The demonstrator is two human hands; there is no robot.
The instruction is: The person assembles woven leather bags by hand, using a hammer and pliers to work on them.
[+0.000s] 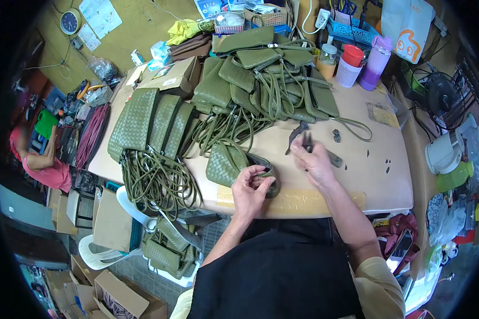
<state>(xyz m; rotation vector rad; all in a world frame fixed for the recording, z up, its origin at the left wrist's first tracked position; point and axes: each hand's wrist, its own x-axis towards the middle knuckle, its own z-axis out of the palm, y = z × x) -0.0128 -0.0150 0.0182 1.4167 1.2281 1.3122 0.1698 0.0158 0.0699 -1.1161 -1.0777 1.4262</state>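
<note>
A green woven pouch (222, 166) lies near the table's front edge, its opening turned toward the right. My left hand (249, 191) is closed on the rim of that opening, thumb and fingers pinched together. Just right of it, my right hand (315, 162) is raised above the table, fingers closed around a small dark tool (307, 140). Motion blur hides the tool's exact kind. Beside this hand lie a dark curved piece (297, 135) and a flat grey-brown piece (334, 158). A green cord strap (234, 143) loops over the pouch.
Green woven bags (255, 80) are heaped at the back, with more bags (135, 122) and tangled straps (157, 178) at left. A purple bottle (377, 64) and a red-topped cup (349, 72) stand back right. Another person (45, 165) is at far left.
</note>
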